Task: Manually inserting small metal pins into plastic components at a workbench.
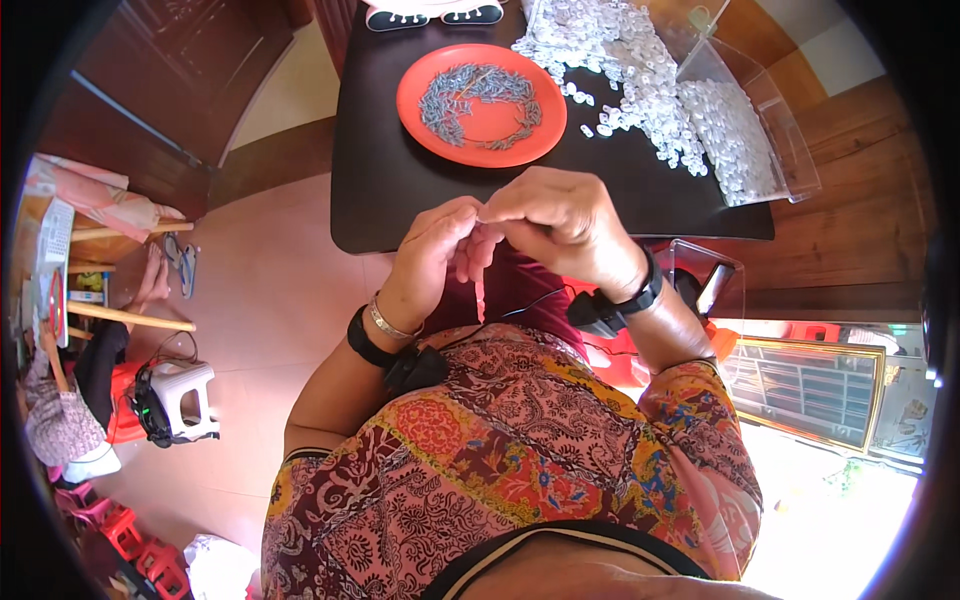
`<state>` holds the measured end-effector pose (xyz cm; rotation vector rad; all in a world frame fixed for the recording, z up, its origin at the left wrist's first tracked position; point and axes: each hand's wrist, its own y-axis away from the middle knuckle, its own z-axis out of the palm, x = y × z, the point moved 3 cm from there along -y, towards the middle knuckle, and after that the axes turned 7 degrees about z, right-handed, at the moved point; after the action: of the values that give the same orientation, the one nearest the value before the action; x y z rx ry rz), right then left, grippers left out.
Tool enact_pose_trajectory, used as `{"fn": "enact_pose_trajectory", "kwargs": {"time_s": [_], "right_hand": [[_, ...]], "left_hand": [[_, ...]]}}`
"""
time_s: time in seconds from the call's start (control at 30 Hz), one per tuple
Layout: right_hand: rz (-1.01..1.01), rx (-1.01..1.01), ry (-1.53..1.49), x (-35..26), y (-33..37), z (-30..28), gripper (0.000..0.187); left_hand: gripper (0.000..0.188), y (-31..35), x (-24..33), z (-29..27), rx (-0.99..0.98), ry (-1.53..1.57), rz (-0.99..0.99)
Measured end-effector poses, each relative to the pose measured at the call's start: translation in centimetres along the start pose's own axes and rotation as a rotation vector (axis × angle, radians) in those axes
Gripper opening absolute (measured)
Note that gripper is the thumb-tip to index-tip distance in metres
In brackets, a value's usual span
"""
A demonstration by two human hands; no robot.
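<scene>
My left hand (432, 245) and my right hand (560, 220) meet at the near edge of the dark table (365, 205). Both are closed, thumbs and fingers pinched tip to tip. Whatever sits between the fingertips is too small to make out. Below the left fingers hangs a thin pinkish-red strip (480, 303); I cannot tell what it is. Just beyond my hands lies a red plate (415, 95) with many small grey screw-like pieces (447, 105) spread in a ring. Right of it spreads a heap of small clear plastic pieces (640, 85).
A clear plastic bin (800, 165) tipped at the table's right edge holds more clear pieces. Another clear container (735, 285) is below the table, by my right forearm. On the left are a white stool (190, 395) and a seated person (75, 410). Red stools (160, 568) stand lower left.
</scene>
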<state>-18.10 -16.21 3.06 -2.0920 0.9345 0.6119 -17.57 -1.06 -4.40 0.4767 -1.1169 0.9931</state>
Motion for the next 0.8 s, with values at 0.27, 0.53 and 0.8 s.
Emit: {"fn": "enact_pose_trajectory", "kwargs": {"time_s": [0.27, 0.53, 0.8], "right_hand": [[-0.076, 0.009, 0.052, 0.1, 0.1, 1.1, 0.019], [0.065, 0.002, 0.123, 0.0, 0.1, 1.7, 0.021], [0.039, -0.027, 0.197, 0.1, -0.8, 2.1, 0.012]], "left_hand": [[0.021, 0.6, -0.4, 0.0, 0.031, 0.314, -0.105], [0.019, 0.6, 0.2, -1.4, 0.072, -0.043, -0.053], [0.017, 0.9, 0.4, -1.6, 0.170, -0.130, 0.038]]}}
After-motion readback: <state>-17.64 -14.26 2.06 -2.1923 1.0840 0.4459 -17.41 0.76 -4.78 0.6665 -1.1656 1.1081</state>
